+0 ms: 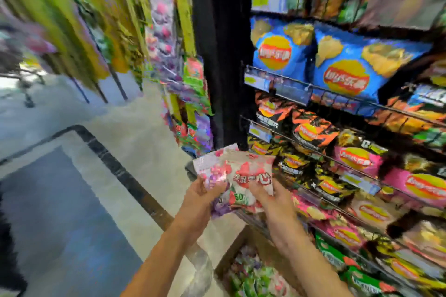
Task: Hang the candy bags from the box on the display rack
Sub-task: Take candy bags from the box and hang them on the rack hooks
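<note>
Both my hands hold a small stack of candy bags [243, 173], white and pink with red print, in front of me at mid-height. My left hand [201, 196] grips the stack's left side, thumb on top. My right hand [270, 196] pinches the front bag at its lower right edge. Below my forearms stands the open cardboard box [237, 246] with more candy bags [253, 275] in green, pink and purple. The display rack [183, 84] with hanging candy bags is up and to the left of my hands, blurred by motion.
Wire shelves of crisp bags [345, 75] fill the right side, close to my right arm. A black post [217, 55] separates them from the hanging rack. Tiled floor with a dark mat [60, 212] lies to the left.
</note>
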